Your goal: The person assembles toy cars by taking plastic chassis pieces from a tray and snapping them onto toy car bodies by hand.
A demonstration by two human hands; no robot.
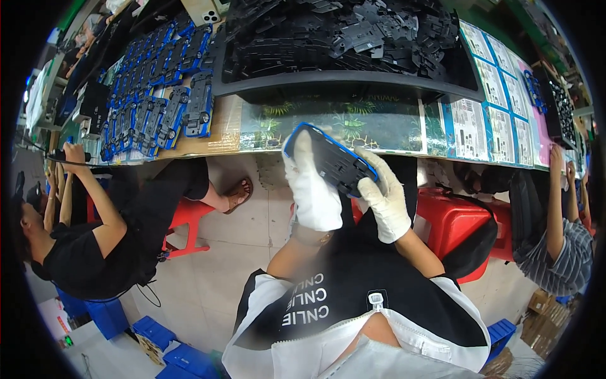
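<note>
Between my two gloved hands, just off the table's front edge, is a toy car [334,158] with a black underside facing up and a blue body showing along its rim. My left hand [310,192], in a white glove, grips its left end, the thumb lying along the black base. Around the right end close the fingers of my right hand [388,202], also gloved, with the thumb at the near edge. No wheels can be made out on this car.
A large black bin [353,79] heaped with black plastic chassis parts [372,35] stands ahead. Several blue-and-black toy cars [199,104] lie in rows on the table at left. Co-workers sit on both sides, one in black [95,234]. Red stools [451,227] stand below the table.
</note>
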